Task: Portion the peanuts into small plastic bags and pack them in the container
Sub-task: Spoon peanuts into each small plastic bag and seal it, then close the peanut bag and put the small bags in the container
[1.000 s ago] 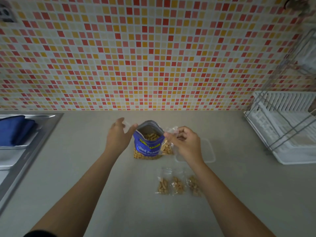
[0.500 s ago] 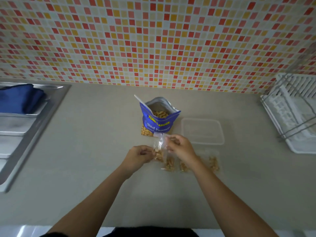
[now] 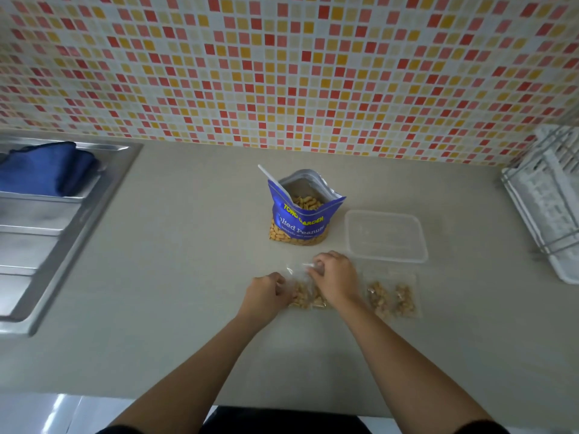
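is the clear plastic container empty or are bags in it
Empty: the clear rectangular plastic container shows only its bare bottom; the peanut-filled small clear bags lie outside it.

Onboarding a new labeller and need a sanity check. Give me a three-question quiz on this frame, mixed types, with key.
1. True or false: the clear container already holds packed bags.
2. What do the left hand and the right hand both hold? A) a small bag of peanuts B) a spoon C) a lid
3. How many filled bags lie on the counter clear of the hands, to the right of the right hand?
Key: 1 false; 2 A; 3 two.
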